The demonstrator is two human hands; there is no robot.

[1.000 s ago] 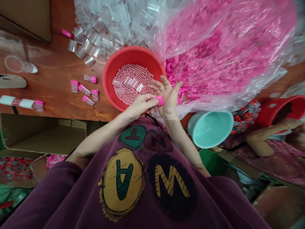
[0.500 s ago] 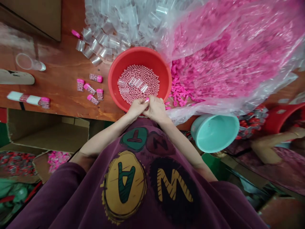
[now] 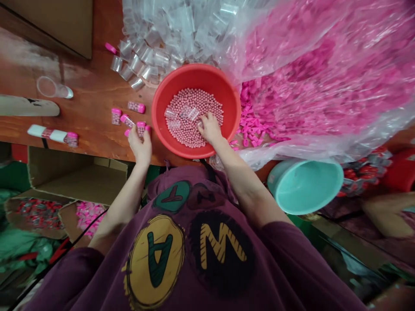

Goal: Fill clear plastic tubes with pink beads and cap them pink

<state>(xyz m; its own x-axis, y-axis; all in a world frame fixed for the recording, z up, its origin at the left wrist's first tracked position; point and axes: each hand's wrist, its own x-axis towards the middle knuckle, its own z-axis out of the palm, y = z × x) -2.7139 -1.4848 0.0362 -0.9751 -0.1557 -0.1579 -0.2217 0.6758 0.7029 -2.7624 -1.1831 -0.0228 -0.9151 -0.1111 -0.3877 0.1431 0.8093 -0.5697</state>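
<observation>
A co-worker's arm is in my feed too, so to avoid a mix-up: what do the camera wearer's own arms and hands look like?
The left hand and right hand are both ungloved, with no wristwear visible. The forearms are bare below short purple sleeves, which match the shirt and its lettered ovals.

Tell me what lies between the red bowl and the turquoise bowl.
In the head view, loose pink pieces and a clear plastic bag's edge lie between the red bowl and the turquoise bowl.
</observation>
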